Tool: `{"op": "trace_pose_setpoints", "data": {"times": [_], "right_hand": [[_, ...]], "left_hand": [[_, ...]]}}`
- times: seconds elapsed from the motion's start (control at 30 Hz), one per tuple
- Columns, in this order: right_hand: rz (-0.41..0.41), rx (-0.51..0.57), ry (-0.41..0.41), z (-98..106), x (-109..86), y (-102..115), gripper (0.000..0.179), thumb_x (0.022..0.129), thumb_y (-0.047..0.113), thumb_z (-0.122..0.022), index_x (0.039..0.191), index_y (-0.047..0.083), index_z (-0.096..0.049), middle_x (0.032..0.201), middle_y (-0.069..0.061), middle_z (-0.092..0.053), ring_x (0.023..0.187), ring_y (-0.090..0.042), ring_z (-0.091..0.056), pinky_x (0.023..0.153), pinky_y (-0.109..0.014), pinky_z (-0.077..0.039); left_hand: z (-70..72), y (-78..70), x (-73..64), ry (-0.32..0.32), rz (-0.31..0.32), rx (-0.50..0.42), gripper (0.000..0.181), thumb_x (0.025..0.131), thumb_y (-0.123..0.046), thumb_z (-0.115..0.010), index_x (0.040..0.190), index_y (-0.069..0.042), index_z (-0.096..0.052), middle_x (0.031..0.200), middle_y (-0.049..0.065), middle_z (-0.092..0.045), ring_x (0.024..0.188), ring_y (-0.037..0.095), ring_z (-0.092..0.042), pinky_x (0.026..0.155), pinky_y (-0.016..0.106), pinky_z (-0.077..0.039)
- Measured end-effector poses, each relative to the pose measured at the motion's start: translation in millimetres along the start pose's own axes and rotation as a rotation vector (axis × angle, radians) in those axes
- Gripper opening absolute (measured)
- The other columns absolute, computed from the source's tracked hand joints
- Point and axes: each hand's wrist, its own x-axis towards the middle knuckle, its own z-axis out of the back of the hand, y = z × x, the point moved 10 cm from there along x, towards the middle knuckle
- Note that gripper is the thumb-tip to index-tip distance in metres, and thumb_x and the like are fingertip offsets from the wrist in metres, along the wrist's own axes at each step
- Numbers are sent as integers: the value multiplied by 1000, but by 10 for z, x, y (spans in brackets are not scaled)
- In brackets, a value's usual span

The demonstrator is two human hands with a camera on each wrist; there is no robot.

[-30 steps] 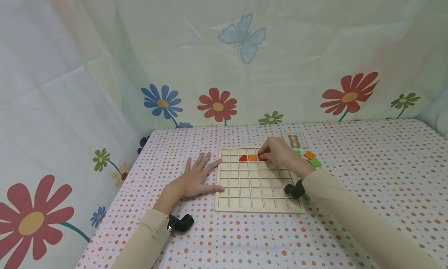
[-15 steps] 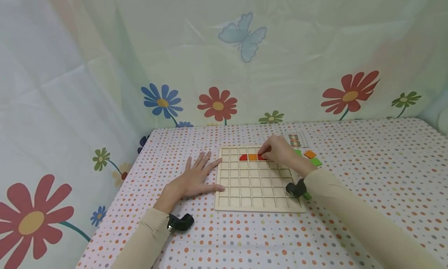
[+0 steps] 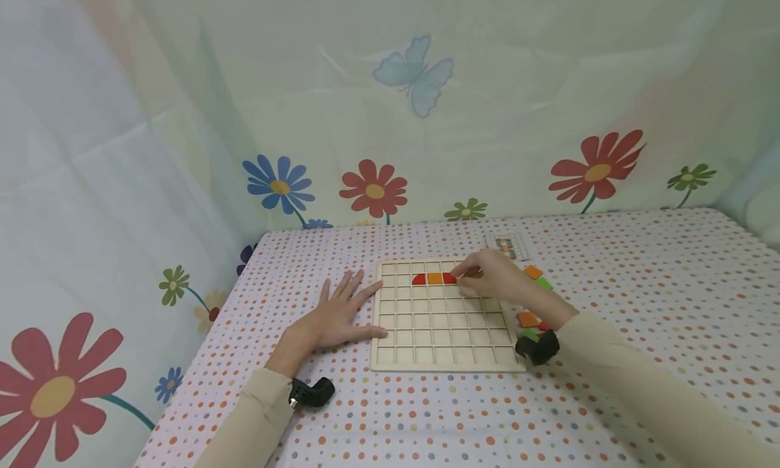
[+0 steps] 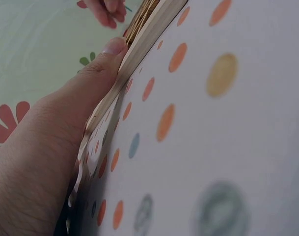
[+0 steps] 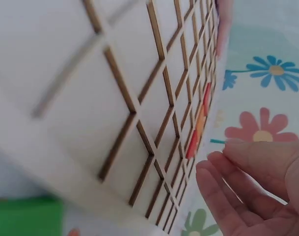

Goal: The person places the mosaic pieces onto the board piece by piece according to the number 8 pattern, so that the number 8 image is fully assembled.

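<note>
A wooden grid board lies on the dotted cloth. In its second row from the back sit a red rounded piece, an orange square and another red piece, side by side in neighbouring cells. My left hand lies spread at the board's left side, with thumb and index tips on the edge. Just right of the second red piece is my right hand, fingers loosely bent. In the right wrist view nothing shows between that hand's fingertips, which stand apart from the pieces.
Beside the board on the right lie loose orange tiles, green tiles and a red piece, partly under the right forearm. A printed pattern card lies behind the right hand. A flowered curtain closes off the back.
My right hand has let go of the second red piece, leaving it in its cell, and has drawn slightly to the right. The left hand stays at the board's edge.
</note>
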Motion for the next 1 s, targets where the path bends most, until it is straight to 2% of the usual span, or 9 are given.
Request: {"op": "trace_pose_setpoints", "data": {"times": [0.2, 0.33, 0.43, 0.6, 0.73, 0.83, 1.0], "right_hand": [[91, -33, 50, 49, -493, 142, 11, 93, 2, -78, 104, 4, -80, 101, -4, -76, 93, -22, -70, 80, -38, -60], [88, -119, 102, 33, -778, 104, 15, 88, 3, -83, 99, 14, -81, 98, 7, -72, 88, -11, -65, 74, -31, -57], [80, -166, 122, 31, -925, 21, 21, 82, 3, -88, 98, 16, -82, 100, 8, -71, 90, -12, -66, 75, -32, -59], [40, -194, 140, 22, -1057, -138, 28, 79, 7, -91, 103, 17, -82, 106, 5, -71, 99, -20, -66, 82, -38, -60], [32, -190, 126, 25, -1119, -224, 30, 79, 11, -92, 107, 16, -82, 104, 7, -71, 94, -14, -61, 78, -33, -57], [35, -174, 100, 43, -1146, -258, 30, 79, 11, -92, 106, 16, -82, 97, 11, -67, 84, -8, -54, 71, -26, -51], [29, -85, 84, 85, -1142, -314, 27, 78, 6, -91, 102, 13, -82, 90, 11, -66, 79, -4, -59, 68, -23, -54]], "left_hand": [[8, 20, -17, -7, 2, -7, 96, 93, -74, -58, 169, -30, -18, 176, 13, -4, 161, 37, 5, 122, 69, 5], [5, 42, -16, -4, -2, 1, 98, 92, -77, -55, 169, -31, -18, 176, 12, -3, 161, 36, 5, 122, 70, 5], [0, 52, -14, 2, -5, 1, 98, 92, -79, -54, 170, -32, -16, 176, 12, -2, 161, 36, 6, 122, 69, 5], [-12, 53, -17, 4, -4, -13, 98, 92, -78, -55, 169, -32, -17, 176, 12, -2, 161, 35, 7, 122, 69, 6], [-47, 49, -11, 17, 8, -15, 98, 91, -81, -52, 169, -34, -15, 176, 9, 0, 161, 32, 8, 123, 66, 8], [-47, 37, -10, 15, 11, -15, 98, 91, -81, -52, 169, -34, -16, 176, 9, 0, 161, 32, 8, 124, 66, 8], [-5, 7, -10, -2, 3, -11, 96, 93, -77, -55, 169, -32, -18, 176, 11, -3, 161, 34, 7, 123, 68, 6]]}}
